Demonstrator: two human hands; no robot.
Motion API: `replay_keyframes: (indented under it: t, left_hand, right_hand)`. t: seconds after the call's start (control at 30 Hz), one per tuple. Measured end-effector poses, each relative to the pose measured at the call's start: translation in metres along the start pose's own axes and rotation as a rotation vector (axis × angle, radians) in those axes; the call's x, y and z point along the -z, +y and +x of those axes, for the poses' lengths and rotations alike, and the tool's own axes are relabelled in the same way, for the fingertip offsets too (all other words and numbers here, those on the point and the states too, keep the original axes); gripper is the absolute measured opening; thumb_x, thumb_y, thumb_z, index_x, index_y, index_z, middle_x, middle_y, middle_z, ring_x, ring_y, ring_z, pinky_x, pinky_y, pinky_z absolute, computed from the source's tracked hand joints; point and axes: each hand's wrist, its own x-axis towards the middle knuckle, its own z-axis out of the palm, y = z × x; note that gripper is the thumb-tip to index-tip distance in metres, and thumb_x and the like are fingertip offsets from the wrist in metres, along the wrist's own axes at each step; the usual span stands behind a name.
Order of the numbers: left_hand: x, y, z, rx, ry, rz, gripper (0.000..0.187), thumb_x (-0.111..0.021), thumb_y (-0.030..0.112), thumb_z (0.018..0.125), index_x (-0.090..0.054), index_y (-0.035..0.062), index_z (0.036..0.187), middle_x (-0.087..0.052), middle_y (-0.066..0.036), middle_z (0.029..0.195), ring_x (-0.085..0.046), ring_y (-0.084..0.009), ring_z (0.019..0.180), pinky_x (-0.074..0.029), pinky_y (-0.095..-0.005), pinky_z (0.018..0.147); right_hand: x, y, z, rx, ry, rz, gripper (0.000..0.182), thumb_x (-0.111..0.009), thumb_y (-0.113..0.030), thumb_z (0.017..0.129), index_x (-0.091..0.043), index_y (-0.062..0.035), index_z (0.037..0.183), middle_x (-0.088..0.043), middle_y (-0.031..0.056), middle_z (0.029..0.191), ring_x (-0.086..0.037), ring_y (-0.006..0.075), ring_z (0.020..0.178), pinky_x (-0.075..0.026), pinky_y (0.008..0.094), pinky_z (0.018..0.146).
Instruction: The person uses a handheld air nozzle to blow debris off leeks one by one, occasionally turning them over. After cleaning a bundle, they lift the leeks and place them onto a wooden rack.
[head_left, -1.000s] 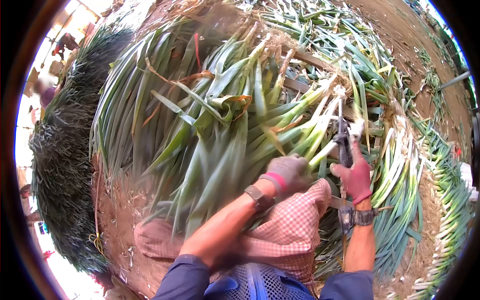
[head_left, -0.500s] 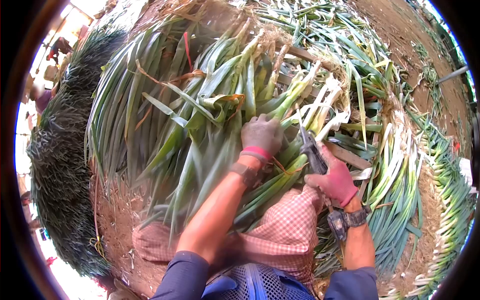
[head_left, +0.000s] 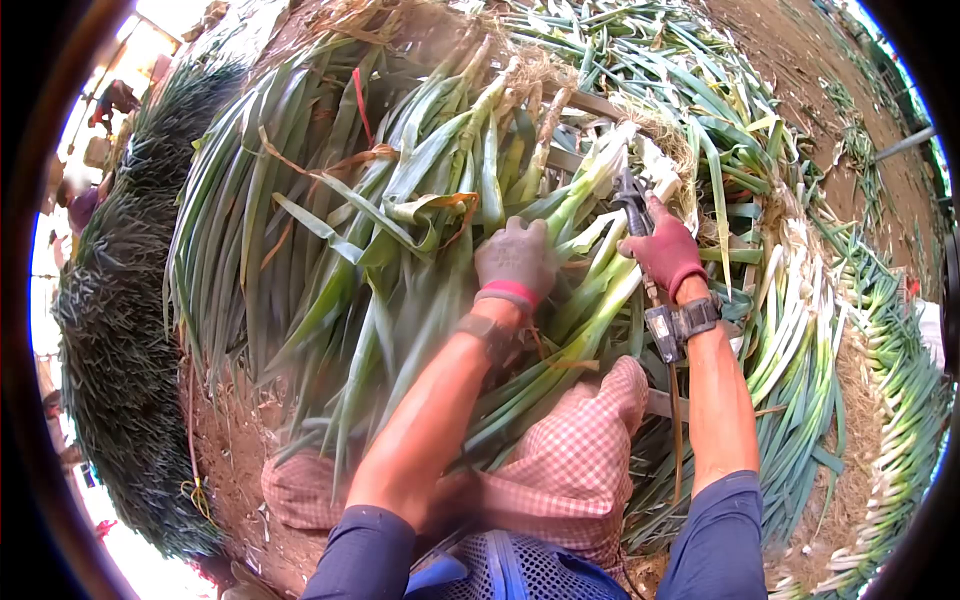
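Observation:
My left hand (head_left: 515,262), in a grey glove with a red cuff, is closed around green onions (head_left: 575,200) in the middle of the view. Their pale root ends point up and to the right, and long green leaves trail down to the left. Wrapped in the red-gloved fingers of my right hand (head_left: 664,250) is a black air blow gun (head_left: 632,197), its nozzle close to the white stalks. A thin hose (head_left: 677,430) runs down from the gun along my forearm. My left fingertips are partly hidden behind the hand.
A thick pile of untrimmed green onions (head_left: 255,220) spreads to the left, beside a dark green stack (head_left: 120,330). Pale-stemmed onions (head_left: 795,310) lie to the right, with another row (head_left: 890,400) beyond. A checkered cloth (head_left: 575,450) covers my legs.
My right hand has moved up and forward with the air blow gun, bringing the nozzle nearer the root ends. My left hand has shifted only slightly, still gripping the green onions.

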Motion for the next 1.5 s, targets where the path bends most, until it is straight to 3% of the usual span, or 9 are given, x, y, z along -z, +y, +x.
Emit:
replay_keyframes:
  t: [0.23,0.33,0.4,0.7,0.9,1.03,1.17,1.3,1.5]
  left_hand:
    - [-0.001,0.004,0.013,-0.099,0.004,0.206,0.051,-0.082,0.038,0.082,-0.071,0.0184,0.128,-0.068,-0.012,0.126,-0.066,-0.033,0.119,-0.053,-0.0469,0.098]
    - [0.004,0.007,0.017,-0.112,0.004,0.134,0.032,-0.076,0.031,0.085,-0.073,0.0153,0.113,-0.068,-0.015,0.121,-0.067,-0.0338,0.115,-0.052,-0.0496,0.096]
    - [0.013,0.01,0.019,-0.06,-0.135,0.173,0.055,-0.082,0.043,0.082,-0.07,0.0169,0.13,-0.069,-0.014,0.126,-0.067,-0.0349,0.119,-0.053,-0.0473,0.1]
    - [0.027,0.015,0.012,0.074,-0.469,0.012,0.066,-0.084,0.046,0.081,-0.069,0.0154,0.137,-0.075,-0.017,0.122,-0.073,-0.0351,0.112,-0.056,-0.0452,0.096]
    - [0.011,0.023,-0.04,-0.183,-0.463,-0.017,0.04,-0.08,0.039,0.081,-0.076,0.0108,0.109,-0.077,-0.015,0.104,-0.074,-0.0358,0.103,-0.057,-0.0466,0.091]
    - [0.019,0.02,-0.052,-0.275,-0.481,-0.009,0.042,-0.076,0.038,0.081,-0.077,0.011,0.114,-0.077,-0.017,0.1,-0.074,-0.0376,0.1,-0.057,-0.0474,0.09]
    - [0.038,0.021,-0.041,-0.171,-0.563,-0.079,0.04,-0.072,0.036,0.082,-0.079,0.0123,0.114,-0.077,-0.018,0.103,-0.073,-0.0381,0.102,-0.056,-0.048,0.092]
    - [0.014,-0.015,-0.02,-0.049,-0.145,-0.318,0.027,-0.066,0.027,0.091,-0.08,0.0094,0.106,-0.075,-0.021,0.103,-0.072,-0.0401,0.101,-0.055,-0.0499,0.092]
    - [0.0,-0.026,0.002,0.121,0.125,-0.283,0.033,-0.064,0.023,0.096,-0.076,0.0068,0.121,-0.073,-0.023,0.117,-0.069,-0.0414,0.111,-0.054,-0.0488,0.098]
  right_hand:
    - [-0.004,0.011,0.002,-0.049,-0.015,0.003,0.101,-0.083,-0.033,0.072,-0.044,-0.0028,0.16,-0.073,0.027,0.121,-0.073,0.0375,0.108,-0.055,0.0399,0.099]
    - [-0.001,0.014,-0.009,-0.049,-0.049,-0.002,0.102,-0.082,-0.033,0.072,-0.042,-0.0063,0.162,-0.075,0.0263,0.113,-0.075,0.0379,0.103,-0.056,0.0408,0.095]
    - [-0.009,0.026,-0.019,0.009,-0.062,0.037,0.103,-0.083,-0.035,0.071,-0.044,-0.0049,0.161,-0.075,0.0282,0.114,-0.074,0.039,0.103,-0.057,0.0413,0.095]
    - [0.006,0.018,-0.13,0.174,-0.201,0.169,0.102,-0.085,-0.034,0.07,-0.045,-0.0053,0.16,-0.07,0.0279,0.129,-0.071,0.0374,0.119,-0.054,0.0402,0.103]
    - [0.021,0.018,-0.144,0.237,-0.101,0.162,0.104,-0.087,-0.033,0.07,-0.045,-0.0054,0.161,-0.065,0.0283,0.139,-0.068,0.0371,0.126,-0.052,0.0401,0.108]
    - [0.015,0.0,-0.132,0.46,-0.21,0.188,0.105,-0.086,-0.033,0.07,-0.042,-0.0038,0.162,-0.068,0.0283,0.133,-0.07,0.036,0.122,-0.054,0.0396,0.105]
    - [0.021,-0.029,-0.109,0.081,-0.277,0.101,0.105,-0.084,-0.035,0.071,-0.041,-0.0058,0.163,-0.072,0.0309,0.12,-0.073,0.0404,0.112,-0.056,0.0436,0.1]
    - [0.001,-0.02,-0.099,0.233,-0.286,0.07,0.104,-0.084,-0.035,0.071,-0.042,-0.0095,0.163,-0.073,0.0294,0.116,-0.073,0.0409,0.11,-0.056,0.0433,0.099]
    - [-0.012,-0.017,-0.099,0.333,-0.346,0.08,0.103,-0.084,-0.038,0.071,-0.044,-0.0091,0.161,-0.074,0.0303,0.112,-0.073,0.0435,0.106,-0.056,0.0443,0.097]
